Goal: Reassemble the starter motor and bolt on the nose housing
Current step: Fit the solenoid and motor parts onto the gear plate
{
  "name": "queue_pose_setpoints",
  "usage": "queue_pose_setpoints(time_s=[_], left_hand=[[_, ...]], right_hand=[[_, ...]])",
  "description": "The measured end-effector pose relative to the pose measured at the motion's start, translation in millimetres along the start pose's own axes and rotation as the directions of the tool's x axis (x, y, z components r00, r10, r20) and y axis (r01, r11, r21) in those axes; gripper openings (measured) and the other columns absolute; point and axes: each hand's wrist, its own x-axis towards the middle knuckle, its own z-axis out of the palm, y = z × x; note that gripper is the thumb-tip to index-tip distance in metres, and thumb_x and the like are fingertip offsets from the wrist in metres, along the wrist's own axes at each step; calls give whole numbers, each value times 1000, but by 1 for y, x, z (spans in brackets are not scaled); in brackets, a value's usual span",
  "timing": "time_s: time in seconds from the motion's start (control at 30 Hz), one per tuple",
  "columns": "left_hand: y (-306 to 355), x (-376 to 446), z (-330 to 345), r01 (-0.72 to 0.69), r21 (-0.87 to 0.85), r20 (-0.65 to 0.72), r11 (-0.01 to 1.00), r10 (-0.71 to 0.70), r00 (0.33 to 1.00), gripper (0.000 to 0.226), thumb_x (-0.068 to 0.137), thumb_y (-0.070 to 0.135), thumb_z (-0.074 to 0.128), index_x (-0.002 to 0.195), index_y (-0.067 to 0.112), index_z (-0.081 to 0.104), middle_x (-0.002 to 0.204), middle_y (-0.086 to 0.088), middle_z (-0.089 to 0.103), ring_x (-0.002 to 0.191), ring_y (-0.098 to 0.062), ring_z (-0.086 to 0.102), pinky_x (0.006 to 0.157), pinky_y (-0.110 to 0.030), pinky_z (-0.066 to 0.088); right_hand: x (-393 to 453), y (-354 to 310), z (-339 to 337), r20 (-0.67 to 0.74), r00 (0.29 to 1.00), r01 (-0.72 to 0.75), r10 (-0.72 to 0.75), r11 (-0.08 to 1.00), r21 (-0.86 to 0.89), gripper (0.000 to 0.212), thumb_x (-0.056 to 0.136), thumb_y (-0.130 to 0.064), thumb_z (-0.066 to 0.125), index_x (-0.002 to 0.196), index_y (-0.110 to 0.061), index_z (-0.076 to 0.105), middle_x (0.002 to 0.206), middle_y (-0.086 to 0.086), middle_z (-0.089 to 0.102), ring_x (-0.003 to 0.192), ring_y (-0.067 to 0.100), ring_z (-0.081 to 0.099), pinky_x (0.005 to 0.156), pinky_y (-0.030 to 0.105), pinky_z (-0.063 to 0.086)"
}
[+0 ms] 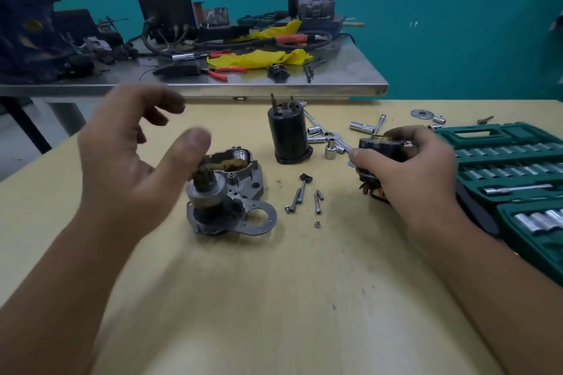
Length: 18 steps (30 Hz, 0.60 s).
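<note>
Left hand [128,146] loose above nose housing [227,192]; right hand [408,161] grips armature [376,151]

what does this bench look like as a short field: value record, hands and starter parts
left hand: open, blurred, raised above the nose housing
right hand: grips the armature
nose housing: on the table, gear end up
black motor casing: stands upright, apart from both hands
loose bolts: lie between housing and right hand
socket set case: open, at right edge
bolting: not yet done
</note>
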Motion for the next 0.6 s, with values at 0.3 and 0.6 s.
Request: queue_pose_setpoints(time_s=[0.3,0.6], left_hand=[[59,3,124,-61,458,738,887,-341,583,34,101,44,57,105,13,68,94,-5,57,91,-26,62,78,-39,54],[46,-7,131,82,416,690,906,-373,620,13,100,25,61,96,15,69,95,-7,61,86,-27,64,78,-44,58]], right_hand=[[-4,2,2,-22,998,51,-54,995,-89,55,47,-54,89,92,-37,62,89,-9,72,79,13,73,68,42,64],[-8,5,12,29,996,89,-87,994,-62,51,51,-50,91,90,-41,60,88,-13,73,83,4,72,77,36,63]])
